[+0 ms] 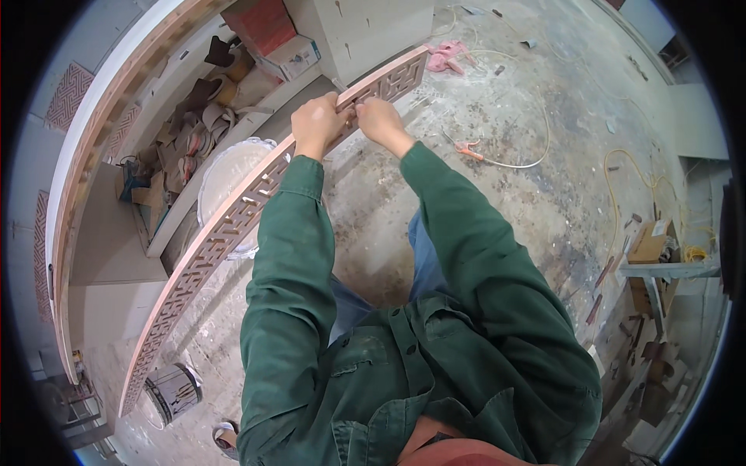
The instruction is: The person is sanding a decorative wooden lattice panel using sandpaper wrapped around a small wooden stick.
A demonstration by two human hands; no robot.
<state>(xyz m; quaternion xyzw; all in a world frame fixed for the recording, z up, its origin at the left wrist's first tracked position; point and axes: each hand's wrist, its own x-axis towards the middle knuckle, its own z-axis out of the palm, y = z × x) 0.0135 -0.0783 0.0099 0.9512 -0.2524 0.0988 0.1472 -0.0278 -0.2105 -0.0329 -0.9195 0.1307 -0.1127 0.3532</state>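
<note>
A long, narrow lattice panel (202, 252) of pale pinkish wood, cut through with an angular fretwork pattern, runs from the lower left up to the top middle. Near its upper end, my left hand (317, 124) is closed over the panel's edge. My right hand (379, 122) sits just beside it, fingers pinched against the fretwork. Whatever those right fingers may hold is too small or hidden to make out. Both forearms are in green sleeves.
A round pale tub (233, 182) stands beyond the panel, before a shelf of clutter (206, 116). A paint bucket (172, 392) is by the panel's lower end. An orange-handled tool on a hose (468, 150) and a pink cloth (447, 57) lie on the stained floor.
</note>
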